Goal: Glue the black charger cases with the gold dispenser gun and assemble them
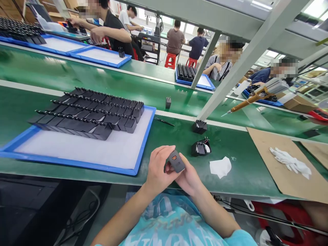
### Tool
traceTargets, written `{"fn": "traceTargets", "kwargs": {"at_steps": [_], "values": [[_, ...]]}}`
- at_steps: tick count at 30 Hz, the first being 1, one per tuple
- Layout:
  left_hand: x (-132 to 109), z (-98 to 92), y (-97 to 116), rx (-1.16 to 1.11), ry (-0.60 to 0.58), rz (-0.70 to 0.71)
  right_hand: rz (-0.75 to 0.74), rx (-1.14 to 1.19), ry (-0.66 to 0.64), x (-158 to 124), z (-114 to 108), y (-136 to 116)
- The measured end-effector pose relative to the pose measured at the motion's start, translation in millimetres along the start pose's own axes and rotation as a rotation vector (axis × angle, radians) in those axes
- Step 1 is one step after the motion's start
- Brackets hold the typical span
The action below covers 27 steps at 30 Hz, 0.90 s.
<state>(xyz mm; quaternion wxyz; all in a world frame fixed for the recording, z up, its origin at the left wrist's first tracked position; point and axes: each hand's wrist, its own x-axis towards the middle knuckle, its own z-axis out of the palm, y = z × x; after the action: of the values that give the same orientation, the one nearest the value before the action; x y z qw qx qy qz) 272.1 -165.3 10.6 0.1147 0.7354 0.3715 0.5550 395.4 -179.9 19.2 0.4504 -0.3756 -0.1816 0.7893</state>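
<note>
Both my hands meet at the near edge of the green bench, holding one small dark grey charger [176, 161] with an orange port on its end. My left hand [159, 169] wraps its fingers over the charger's left side. Under and to the right of the charger my right hand [189, 177] cups it. Just beyond my hands lies an opened black charger housing [201, 148] with wires showing. To its right is a folded white cloth [220, 167].
A blue-rimmed white tray [144, 141] at left carries several rows of black chargers [89, 114]. A black block [199, 126], a single charger [168, 102] and a thin tool [164, 121] lie farther back. Cardboard [266, 160] with white gloves [290, 162] is at right. Other people work across the belt.
</note>
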Motion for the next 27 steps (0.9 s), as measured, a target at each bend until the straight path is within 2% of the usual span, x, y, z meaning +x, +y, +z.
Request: {"fn": "traceTargets", "kwargs": {"at_steps": [9,16,21,27], "values": [[-1.1,-14.1,10.5,0.143,0.051,0.013,0.068,0.068,-0.014,5.3,7.5,10.1],[-6.0,-24.4,2.0,0.227,0.064,-0.035,0.061,-0.050,-0.034,11.6,13.3,8.3],[-4.5,-53.4,-23.9,0.399,0.045,-0.099,-0.105,-0.428,-0.115,44.0,26.9,-4.0],[12.9,-116.2,-81.2,0.587,-0.190,-0.245,-0.314,-1.111,-0.276,108.7,71.0,-1.8]]}}
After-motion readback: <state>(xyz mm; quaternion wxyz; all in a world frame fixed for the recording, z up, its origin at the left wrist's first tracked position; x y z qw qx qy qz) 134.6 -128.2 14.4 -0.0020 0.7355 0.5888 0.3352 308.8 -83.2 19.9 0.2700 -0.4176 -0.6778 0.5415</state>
